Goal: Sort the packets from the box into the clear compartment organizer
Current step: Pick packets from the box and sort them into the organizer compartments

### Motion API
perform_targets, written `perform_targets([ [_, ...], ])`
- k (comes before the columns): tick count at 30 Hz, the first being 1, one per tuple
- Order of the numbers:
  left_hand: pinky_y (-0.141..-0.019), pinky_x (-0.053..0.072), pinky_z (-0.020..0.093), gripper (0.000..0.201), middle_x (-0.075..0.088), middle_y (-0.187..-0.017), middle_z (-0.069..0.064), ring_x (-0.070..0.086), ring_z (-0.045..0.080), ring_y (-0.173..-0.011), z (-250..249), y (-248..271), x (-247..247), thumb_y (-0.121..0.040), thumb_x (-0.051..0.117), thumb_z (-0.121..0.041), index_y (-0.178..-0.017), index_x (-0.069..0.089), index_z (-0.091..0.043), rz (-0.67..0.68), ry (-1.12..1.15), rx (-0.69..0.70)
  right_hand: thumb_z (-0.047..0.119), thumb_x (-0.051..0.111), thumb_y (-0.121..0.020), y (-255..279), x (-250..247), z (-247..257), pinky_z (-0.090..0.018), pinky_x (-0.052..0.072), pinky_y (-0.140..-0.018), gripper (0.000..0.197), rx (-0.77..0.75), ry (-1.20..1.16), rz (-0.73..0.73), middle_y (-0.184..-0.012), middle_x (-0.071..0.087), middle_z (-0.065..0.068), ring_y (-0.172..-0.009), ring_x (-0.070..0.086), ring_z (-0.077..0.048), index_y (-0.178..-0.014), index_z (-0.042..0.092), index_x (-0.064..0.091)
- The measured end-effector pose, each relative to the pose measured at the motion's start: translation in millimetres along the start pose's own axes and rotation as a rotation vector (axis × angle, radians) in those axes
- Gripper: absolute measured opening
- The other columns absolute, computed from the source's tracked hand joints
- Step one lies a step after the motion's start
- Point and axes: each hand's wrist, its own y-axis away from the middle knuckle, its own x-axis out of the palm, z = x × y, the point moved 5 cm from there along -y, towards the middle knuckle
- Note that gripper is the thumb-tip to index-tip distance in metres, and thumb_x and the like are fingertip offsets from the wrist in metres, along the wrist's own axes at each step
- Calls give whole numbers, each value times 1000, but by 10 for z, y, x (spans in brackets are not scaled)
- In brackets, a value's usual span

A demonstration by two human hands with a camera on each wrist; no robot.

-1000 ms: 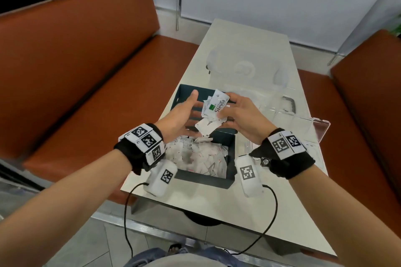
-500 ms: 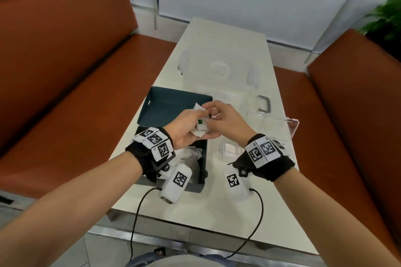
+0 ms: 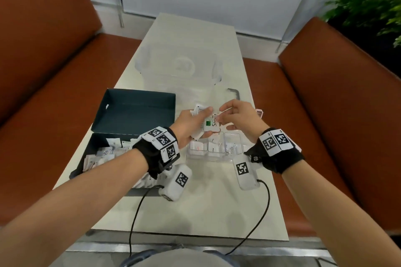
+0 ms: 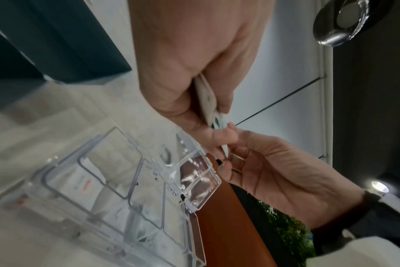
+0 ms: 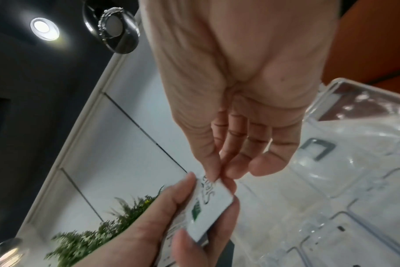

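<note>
Pale table (image 3: 195,212) between orange benches: a packet being picked from a handful, above the organizer.

The left hand (image 3: 188,124) grips a small stack of white paper packets (image 3: 198,112); the right hand (image 3: 238,115) pinches the top green-marked Stevia packet (image 3: 211,123). Next, probably, it goes into the near-right compartment of the clear plastic compartment organizer (image 3: 214,147), right of the dark teal box (image 3: 121,123).
</note>
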Motion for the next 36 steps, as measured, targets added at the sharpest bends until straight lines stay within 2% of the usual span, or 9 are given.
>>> perform_targets([
  [6,-58,58,26,26,71,-102,16,70,20,-80,136,-74,296,-86,72,-11,-108,65,2,36,-69,23,13,71,-84,-22,-266,-236,-24,55,-59,15,23,46,11,-82,68,-10,-67,63,-14,-98,8,67],
  [9,-55,58,24,16,71,-92,17,72,21,-70,170,-99,349,-90,68,-12,-100,65,0,33,-63,25,12,71,-83,-96,-494,-358,-23,51,-59,4,25,121,-117,-80,70,-7,-67,62,-13,-87,11,70],
  [12,-55,57,23,20,72,-90,16,73,21,-69,193,-127,278,-92,65,-11,-106,65,2,13,-54,19,15,70,-82,-165,-644,-521,-28,50,-71,2,44,318,-215,-85,69,-3,-73,59,-13,-83,14,70],
  [14,-54,57,24,20,72,-90,16,73,21,-69,203,-135,199,-92,65,-11,-107,65,3,-12,-43,16,15,68,-84,-168,-587,-641,-24,50,-72,2,62,427,-169,-85,69,-3,-76,60,-13,-84,13,69],
  [18,-57,58,26,19,73,-90,16,74,22,-71,203,-155,73,-92,66,-11,-105,65,2,-44,-39,16,13,64,-87,-153,-337,-784,-16,44,-57,8,68,510,-55,-67,65,-1,-68,63,-15,-84,7,68],
  [22,-64,59,29,21,74,-91,15,74,23,-76,217,-161,-5,-91,66,-13,-107,66,1,-54,-36,4,10,54,-91,-191,-184,-836,-31,55,-75,20,81,675,-5,-86,70,-14,-83,67,-27,-93,-1,71],
  [28,-66,60,29,25,74,-93,15,74,24,-78,238,-143,-39,-92,66,-15,-109,66,2,-48,-46,6,18,50,-93,-199,-52,-927,-37,38,-94,24,6,1147,21,-108,68,-2,-105,59,-24,-110,22,66],
  [31,-67,60,30,25,74,-93,16,74,24,-76,236,-136,-50,-92,66,-14,-110,65,3,-45,-44,2,22,53,-93,-201,-20,-961,-39,32,-95,31,-62,1333,41,-114,66,3,-113,52,-22,-122,30,60],
  [36,-62,60,28,28,74,-91,15,74,22,-74,235,-137,-55,-91,67,-14,-112,65,4,-42,-38,-10,31,52,-92,-195,2,-1010,-42,29,-96,32,-46,1461,101,-112,65,3,-112,50,-23,-122,33,59],
])
